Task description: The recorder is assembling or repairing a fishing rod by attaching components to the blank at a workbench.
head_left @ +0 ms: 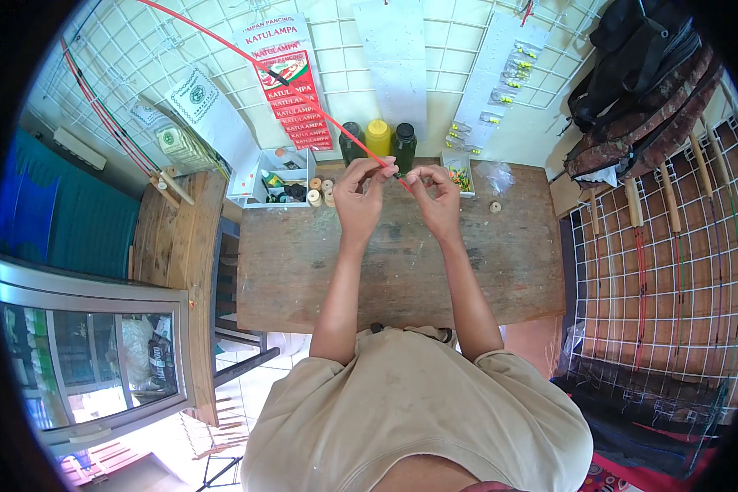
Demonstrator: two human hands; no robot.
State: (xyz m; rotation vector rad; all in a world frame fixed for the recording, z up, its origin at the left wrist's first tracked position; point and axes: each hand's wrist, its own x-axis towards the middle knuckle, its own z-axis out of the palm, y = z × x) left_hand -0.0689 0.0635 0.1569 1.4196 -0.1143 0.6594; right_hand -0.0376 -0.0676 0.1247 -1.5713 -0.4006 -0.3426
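Observation:
A slim red fishing rod (324, 117) slants from the upper left down to my hands, above the far part of the wooden table (320, 262). My left hand (364, 193) pinches it between thumb and fingertips near its lower end. Close beside it, my right hand (436, 197) is closed in a pinch on the same rod, just past a small dark green band (399, 175). Farther up the rod sits a black wrap (278, 78). Whether thread runs between my fingers is too small to tell.
Behind my hands stand two dark bottles and a yellow bottle (378, 138). A white organizer box (262, 197) and wooden spools (315, 198) lie left; a small white tray (467, 193), a clear plastic bag (497, 175) and another spool (495, 207) right. Rods hang on a wire rack (623, 295).

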